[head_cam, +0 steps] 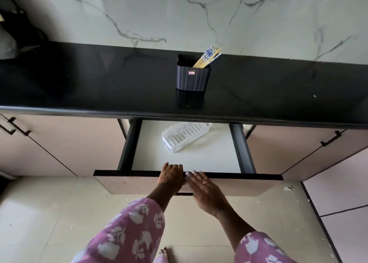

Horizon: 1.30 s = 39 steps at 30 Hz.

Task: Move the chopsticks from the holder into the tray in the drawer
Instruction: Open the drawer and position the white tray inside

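Floral sleeves [129, 232] lead up to both hands at the drawer [244, 153] front. L hand [172, 175] curls its fingers over the top edge, prob. to pull. R hand [205, 192] lies flat w/ fingers straight, steadying the panel. Chopsticks [207, 58] lean in the black holder [193, 77] on the countertop [99, 79], untouched. White tray [183, 137] sits at the drawer's back, partly under the counter lip, so the drawer prob. needs opening further.

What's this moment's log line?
pink drawer open | left hand grips front | right hand open | yellow chopsticks in black ribbed holder | white slotted tray inside
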Available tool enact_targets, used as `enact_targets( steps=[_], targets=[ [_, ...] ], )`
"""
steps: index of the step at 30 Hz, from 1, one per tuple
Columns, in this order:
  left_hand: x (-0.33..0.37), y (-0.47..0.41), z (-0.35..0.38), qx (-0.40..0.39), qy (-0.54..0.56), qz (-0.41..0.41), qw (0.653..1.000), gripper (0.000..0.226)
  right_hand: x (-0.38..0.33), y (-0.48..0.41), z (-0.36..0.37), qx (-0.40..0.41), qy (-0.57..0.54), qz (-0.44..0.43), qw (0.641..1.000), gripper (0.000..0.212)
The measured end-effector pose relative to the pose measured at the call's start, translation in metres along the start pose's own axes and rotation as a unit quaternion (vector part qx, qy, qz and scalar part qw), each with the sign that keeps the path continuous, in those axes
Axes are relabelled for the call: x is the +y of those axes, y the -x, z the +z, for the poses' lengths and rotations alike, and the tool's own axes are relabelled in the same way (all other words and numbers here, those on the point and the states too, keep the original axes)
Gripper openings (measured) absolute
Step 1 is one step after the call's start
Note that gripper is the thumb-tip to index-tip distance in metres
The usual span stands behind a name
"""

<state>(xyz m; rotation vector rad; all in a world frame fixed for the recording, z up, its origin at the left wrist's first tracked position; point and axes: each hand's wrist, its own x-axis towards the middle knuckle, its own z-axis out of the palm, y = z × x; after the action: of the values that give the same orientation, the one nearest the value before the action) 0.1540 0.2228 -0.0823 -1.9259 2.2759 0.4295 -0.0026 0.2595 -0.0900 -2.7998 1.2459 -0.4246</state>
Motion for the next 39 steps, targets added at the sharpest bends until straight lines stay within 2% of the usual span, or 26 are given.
enact_targets(
  steps=[4, 8, 12, 18, 22, 25, 29, 32, 35, 39],
  targets=[
    [0.008, 0.025, 0.008, 0.007, 0.005, -0.014, 1.000, 0.044, -0.005, 0.010, -0.009, -0.057, 0.005, 0.090, 0.994, 0.047],
    [0.017, 0.055, 0.019, 0.045, 0.027, -0.022, 0.998, 0.047, -0.021, 0.022, -0.019, -0.045, 0.003, 0.118, 0.992, 0.049],
    [0.021, 0.088, 0.028, 0.040, 0.069, -0.026, 0.996, 0.054, -0.043, 0.045, -0.016, -0.050, 0.005, 0.131, 0.990, 0.047],
    [0.030, 0.121, 0.039, 0.014, 0.068, -0.028, 0.997, 0.059, -0.062, 0.076, -0.022, -0.056, 0.003, 0.117, 0.992, 0.043],
    [0.033, 0.131, 0.036, -0.012, 0.060, -0.033, 0.998, 0.069, -0.065, 0.086, -0.025, -0.067, 0.030, 0.100, 0.992, 0.027],
    [0.033, 0.135, 0.026, -0.029, 0.108, -0.053, 0.992, 0.075, -0.058, 0.087, -0.027, -0.074, 0.015, 0.098, 0.992, 0.029],
    [0.022, 0.119, 0.010, 0.062, 0.190, -0.153, 0.968, 0.055, -0.035, 0.072, -0.036, -0.039, 0.047, 0.123, 0.991, 0.040],
    [0.009, 0.095, 0.002, 0.036, 0.224, -0.224, 0.948, 0.043, -0.011, 0.045, -0.042, -0.013, 0.052, 0.183, 0.982, 0.038],
    [-0.002, 0.066, -0.004, 0.005, 0.270, -0.282, 0.921, 0.037, 0.010, 0.013, -0.048, -0.031, 0.007, 0.246, 0.969, 0.031],
    [-0.012, 0.019, -0.007, -0.040, 0.347, -0.343, 0.872, 0.033, 0.051, -0.037, -0.040, -0.078, -0.020, 0.347, 0.934, 0.034]
  ],
)
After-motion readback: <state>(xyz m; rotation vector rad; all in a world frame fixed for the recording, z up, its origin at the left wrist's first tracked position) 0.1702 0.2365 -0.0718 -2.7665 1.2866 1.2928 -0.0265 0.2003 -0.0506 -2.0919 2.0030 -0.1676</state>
